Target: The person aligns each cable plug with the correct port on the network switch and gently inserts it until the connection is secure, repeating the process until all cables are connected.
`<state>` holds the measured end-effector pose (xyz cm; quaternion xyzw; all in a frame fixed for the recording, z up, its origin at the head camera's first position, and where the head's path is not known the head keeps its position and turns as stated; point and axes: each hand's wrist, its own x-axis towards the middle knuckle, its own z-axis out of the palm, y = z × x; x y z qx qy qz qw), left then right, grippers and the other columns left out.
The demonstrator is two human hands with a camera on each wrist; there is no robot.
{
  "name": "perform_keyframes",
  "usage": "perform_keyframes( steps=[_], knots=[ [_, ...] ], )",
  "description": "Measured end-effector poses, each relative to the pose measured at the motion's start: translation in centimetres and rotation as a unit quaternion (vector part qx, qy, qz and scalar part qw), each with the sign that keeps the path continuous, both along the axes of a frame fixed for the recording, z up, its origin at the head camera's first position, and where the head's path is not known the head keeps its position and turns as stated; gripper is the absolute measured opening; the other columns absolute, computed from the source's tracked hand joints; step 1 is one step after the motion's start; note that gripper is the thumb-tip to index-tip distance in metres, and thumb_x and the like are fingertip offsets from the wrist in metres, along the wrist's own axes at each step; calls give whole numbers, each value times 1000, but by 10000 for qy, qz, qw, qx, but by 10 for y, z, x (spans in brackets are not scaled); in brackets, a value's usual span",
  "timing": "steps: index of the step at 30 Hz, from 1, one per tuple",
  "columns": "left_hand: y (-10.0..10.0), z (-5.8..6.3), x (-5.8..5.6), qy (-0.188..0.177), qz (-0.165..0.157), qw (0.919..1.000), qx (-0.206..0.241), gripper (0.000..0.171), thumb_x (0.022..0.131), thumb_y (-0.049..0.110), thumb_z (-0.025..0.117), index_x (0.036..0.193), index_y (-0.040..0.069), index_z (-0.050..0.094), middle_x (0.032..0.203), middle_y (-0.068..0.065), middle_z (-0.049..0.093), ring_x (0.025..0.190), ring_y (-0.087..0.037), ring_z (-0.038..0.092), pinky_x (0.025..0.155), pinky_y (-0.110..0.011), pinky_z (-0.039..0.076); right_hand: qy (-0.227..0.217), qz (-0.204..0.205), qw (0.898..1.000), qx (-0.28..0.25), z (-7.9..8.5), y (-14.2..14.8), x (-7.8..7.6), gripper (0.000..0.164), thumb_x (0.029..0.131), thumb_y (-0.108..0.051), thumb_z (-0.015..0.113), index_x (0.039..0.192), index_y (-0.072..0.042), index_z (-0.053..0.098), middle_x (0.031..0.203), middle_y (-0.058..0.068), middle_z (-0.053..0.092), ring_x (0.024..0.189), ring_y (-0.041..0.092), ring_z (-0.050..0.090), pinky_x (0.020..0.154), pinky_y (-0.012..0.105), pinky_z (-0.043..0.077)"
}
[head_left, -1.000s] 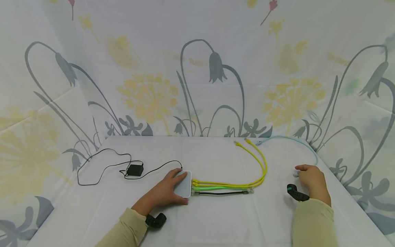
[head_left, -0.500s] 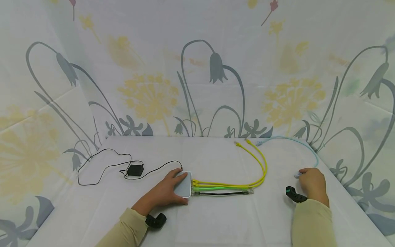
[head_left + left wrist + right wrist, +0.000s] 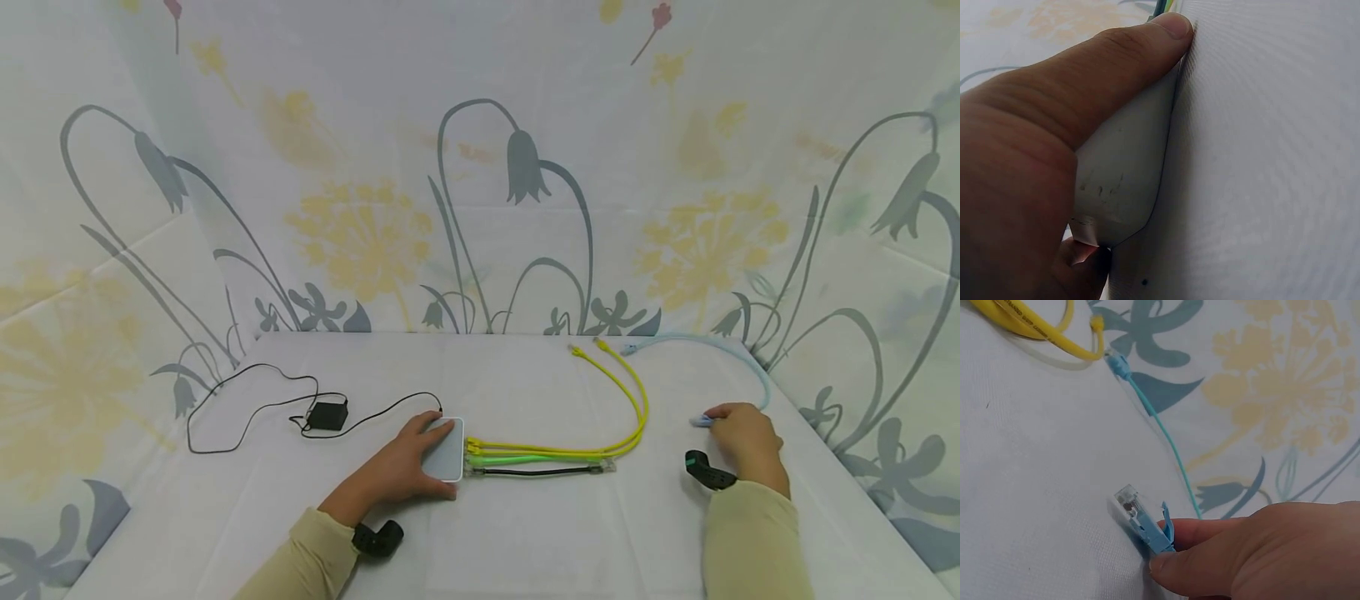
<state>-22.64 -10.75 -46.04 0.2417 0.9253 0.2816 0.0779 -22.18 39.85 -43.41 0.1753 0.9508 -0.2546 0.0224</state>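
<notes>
A small white network switch lies flat on the white tabletop, and my left hand holds it across its width, thumb along the near side and fingers at the far side and top. In the left wrist view the thumb runs along the side wall of the switch. Farther right, my right hand pinches the light blue plug of an Ethernet cable between thumb and index finger. The plug's clear tip points left, close over the cloth. From the hand, the thin light blue cable curves back to its other plug.
Two yellow Ethernet cables, a green cable and a black cable run right from the switch. A black power adapter with a looped thin cord lies left. Flowered cloth hangs behind and at the sides.
My right hand has taken hold of the light blue plug and shifted slightly left with it; the plug now points left. The left hand has stayed on the network switch.
</notes>
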Motion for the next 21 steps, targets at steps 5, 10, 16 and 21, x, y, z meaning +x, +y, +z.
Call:
perform_keyframes(
  steps=[5, 10, 16, 21],
  knots=[
    [1, 0, 0, -9, 47, 10000, -15, 100, 67, 54, 84, 150, 21, 39, 157, -9, 24, 138, -30, 35, 104, -48, 39, -15, 190, 9998, 72, 5, -7, -3, 38, 87, -7, 44, 119, 1, 64, 133, 35, 48, 117, 59, 42, 82, 67, 32],
    [2, -1, 0, 6, 65, 10000, -54, 100, 66, 54, 84, 149, 21, 39, 157, -9, 25, 137, -30, 36, 103, -49, 40, -47, 183, 9997, 121, 8, -14, -5, 40, 85, -6, 43, 118, 1, 65, 133, 35, 49, 117, 59, 42, 84, 68, 28],
    [2, 0, 0, -8, 70, 10000, -61, 100, 66, 54, 84, 149, 21, 40, 156, -9, 25, 136, -29, 38, 102, -49, 40, 40, 199, 9994, 287, 7, -18, -8, 38, 86, -7, 44, 116, 0, 66, 132, 34, 50, 116, 59, 43, 83, 68, 28],
    [1, 0, 0, -31, 74, 10000, -45, 99, 66, 53, 84, 149, 22, 40, 156, -9, 25, 137, -30, 36, 103, -48, 39, 230, 333, 9983, 411, 6, -21, -12, 37, 86, -10, 47, 116, -2, 68, 132, 35, 49, 113, 60, 43, 82, 68, 29]
  ],
)
